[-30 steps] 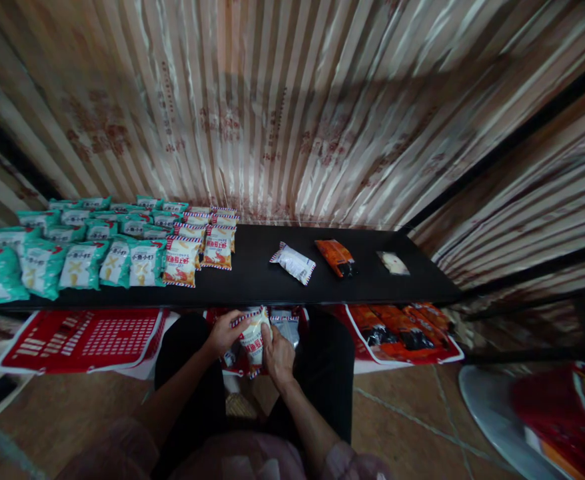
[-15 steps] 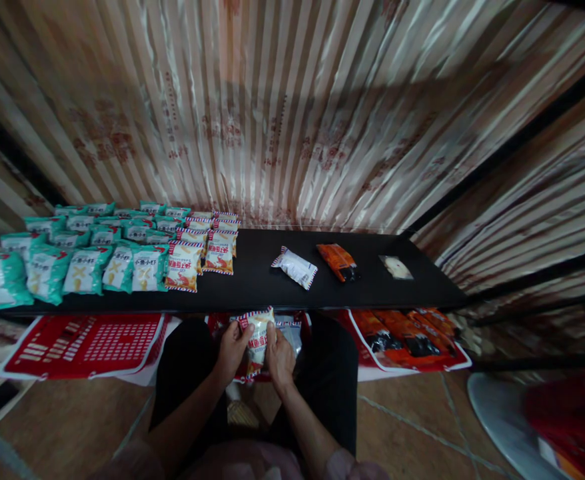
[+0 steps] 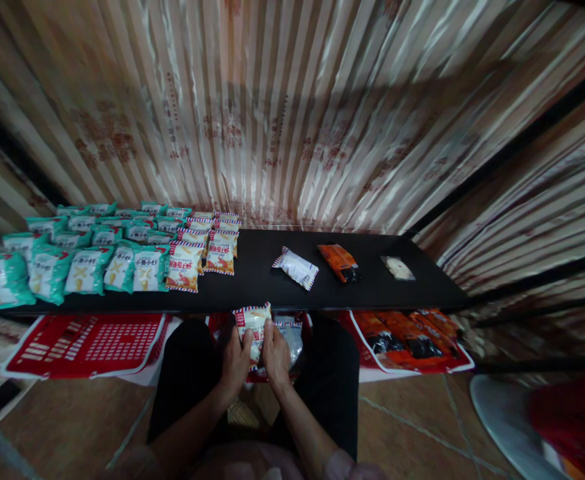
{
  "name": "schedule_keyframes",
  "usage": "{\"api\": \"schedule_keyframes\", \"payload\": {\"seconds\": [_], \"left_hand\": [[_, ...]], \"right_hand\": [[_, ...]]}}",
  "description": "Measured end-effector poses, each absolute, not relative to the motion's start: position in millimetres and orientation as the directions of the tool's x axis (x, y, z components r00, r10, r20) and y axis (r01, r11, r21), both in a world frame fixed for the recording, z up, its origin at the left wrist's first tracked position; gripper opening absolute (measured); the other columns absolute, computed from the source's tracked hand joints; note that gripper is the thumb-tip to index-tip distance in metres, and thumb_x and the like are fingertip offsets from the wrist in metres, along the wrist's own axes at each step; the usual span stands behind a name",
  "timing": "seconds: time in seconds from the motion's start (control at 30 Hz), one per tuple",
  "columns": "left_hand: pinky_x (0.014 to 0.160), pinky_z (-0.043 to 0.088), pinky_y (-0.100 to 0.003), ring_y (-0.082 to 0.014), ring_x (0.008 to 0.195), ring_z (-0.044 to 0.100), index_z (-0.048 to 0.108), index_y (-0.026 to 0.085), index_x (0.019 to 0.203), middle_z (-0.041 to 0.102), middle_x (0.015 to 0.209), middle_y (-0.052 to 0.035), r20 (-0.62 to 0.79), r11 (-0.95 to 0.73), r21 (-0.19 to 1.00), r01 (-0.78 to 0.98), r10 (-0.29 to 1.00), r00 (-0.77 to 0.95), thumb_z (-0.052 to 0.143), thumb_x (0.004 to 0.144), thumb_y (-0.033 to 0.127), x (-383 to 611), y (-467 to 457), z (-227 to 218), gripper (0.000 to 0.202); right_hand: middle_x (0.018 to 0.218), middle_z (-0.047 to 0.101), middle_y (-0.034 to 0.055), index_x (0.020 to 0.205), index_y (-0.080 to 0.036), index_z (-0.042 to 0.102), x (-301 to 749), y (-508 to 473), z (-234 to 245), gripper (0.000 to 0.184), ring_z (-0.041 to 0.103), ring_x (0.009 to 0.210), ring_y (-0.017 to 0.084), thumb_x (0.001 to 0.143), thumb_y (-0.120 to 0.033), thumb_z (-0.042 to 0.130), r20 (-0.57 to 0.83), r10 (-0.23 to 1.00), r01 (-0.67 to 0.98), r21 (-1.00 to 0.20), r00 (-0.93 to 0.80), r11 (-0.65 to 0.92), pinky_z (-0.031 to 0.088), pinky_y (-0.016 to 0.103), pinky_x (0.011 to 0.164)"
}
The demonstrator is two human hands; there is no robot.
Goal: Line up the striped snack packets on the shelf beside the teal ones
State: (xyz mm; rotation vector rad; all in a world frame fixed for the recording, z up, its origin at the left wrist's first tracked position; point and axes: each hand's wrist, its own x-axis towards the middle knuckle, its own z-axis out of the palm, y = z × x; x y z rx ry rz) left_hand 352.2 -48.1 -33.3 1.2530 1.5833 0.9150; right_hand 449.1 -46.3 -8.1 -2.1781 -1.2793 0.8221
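Two hands, head view: left hand (image 3: pixel 236 360) and right hand (image 3: pixel 276 353) both have fingers closed around a snack packet (image 3: pixel 253 323), held upright just below the black shelf's (image 3: pixel 257 287) front edge, above a red basket (image 3: pixel 85 343).

Dim overall. Light from above caught the striped curtain (image 3: pixel 292 113), w/ satin glare at top centre. Bottom centre sat in shade: left hand (image 3: pixel 236 360), right hand (image 3: pixel 276 353), packet (image 3: pixel 253 321) print soft. Edges bent by wide-angle lens; lower right corner blurred.
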Motion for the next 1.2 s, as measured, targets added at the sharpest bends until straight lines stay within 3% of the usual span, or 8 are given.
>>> {"api": "schedule_keyframes", "payload": {"seconds": [0.13,0.3,0.47,0.67,0.83,1.0,1.2], "left_hand": [[0.077,0.045,-0.033,-0.0232,0.087,0.062,0.051,0.017,0.096,0.066,0.093,-0.0122,-0.151,0.17,0.923,0.347,0.985,-0.081,0.031,0.086,0.047,346.2,-41.7,-32.3,0.037],[0.071,0.047,-0.029,-0.0208,0.078,0.064,0.052,0.018,0.096,0.068,0.087,-0.0096,-0.141,0.149,0.932,0.331,0.989,-0.049,0.034,0.085,0.047,335.7,-30.5,-31.1,0.036],[0.075,0.047,-0.03,-0.0209,0.085,0.064,0.053,0.017,0.103,0.068,0.092,-0.0094,-0.105,0.101,0.951,0.293,0.995,-0.002,0.037,0.085,0.048,327.0,-20.6,-26.6,0.039],[0.083,0.046,-0.033,-0.0224,0.093,0.062,0.054,0.017,0.105,0.067,0.101,-0.011,-0.143,0.132,0.951,0.278,0.989,0.021,0.037,0.086,0.047,321.1,-13.7,-24.0,0.04],[0.091,0.043,-0.035,-0.0238,0.104,0.058,0.055,0.017,0.108,0.063,0.111,-0.0104,-0.139,0.133,0.988,0.085,0.987,0.078,0.041,0.084,0.049,314.7,-14.8,-22.5,0.042],[0.089,0.046,-0.035,-0.0256,0.108,0.056,0.046,0.013,0.12,0.057,0.12,-0.0146,-0.163,0.211,0.957,-0.198,0.959,0.232,0.062,0.072,0.046,305.9,-22.5,-30.7,0.061],[0.067,0.053,-0.029,-0.0233,0.093,0.061,0.037,0.015,0.13,0.048,0.127,-0.0182,-0.172,0.242,0.941,-0.238,0.945,0.279,0.069,0.066,0.039,298.4,-29.3,-37.0,0.076]], "right_hand": [[0.098,0.068,0.0156,0.103,-0.016,0.063,447.4,-46.2,-6.4,0.069,0.061,0.095,0.027,0.089,-0.056,0.008,-0.234,0.918,0.586,-0.712,0.32,-0.386,0.04,0.033,0.078],[0.089,0.069,0.013,0.096,-0.017,0.062,446.5,-47.4,-5.9,0.06,0.063,0.085,0.025,0.089,-0.056,0.016,-0.217,0.933,0.577,-0.739,0.286,-0.349,0.041,0.031,0.073],[0.083,0.07,0.0079,0.096,-0.018,0.063,446.5,-46.9,-10.6,0.053,0.063,0.075,0.021,0.084,-0.06,0.033,-0.147,0.963,0.481,-0.843,0.225,-0.241,0.043,0.027,0.065],[0.08,0.07,0.0084,0.096,-0.017,0.062,444.6,-40.2,-13.7,0.053,0.063,0.072,0.021,0.084,-0.06,0.034,-0.14,0.965,0.463,-0.856,0.22,-0.23,0.043,0.027,0.063],[0.081,0.069,0.0108,0.09,-0.016,0.061,444.3,-34.2,-11.9,0.053,0.063,0.073,0.021,0.085,-0.059,0.03,-0.125,0.964,0.486,-0.844,0.234,-0.227,0.041,0.027,0.063],[0.078,0.067,0.0102,0.087,-0.015,0.06,444.2,-28.5,-9.6,0.052,0.061,0.069,0.02,0.085,-0.058,0.03,-0.119,0.957,0.496,-0.835,0.263,-0.24,0.04,0.026,0.061],[0.07,0.064,0.0073,0.08,-0.016,0.059,443.3,-18.6,-12.5,0.052,0.058,0.063,0.018,0.084,-0.06,0.031,-0.095,0.957,0.499,-0.837,0.275,-0.226,0.038,0.025,0.058]]}}
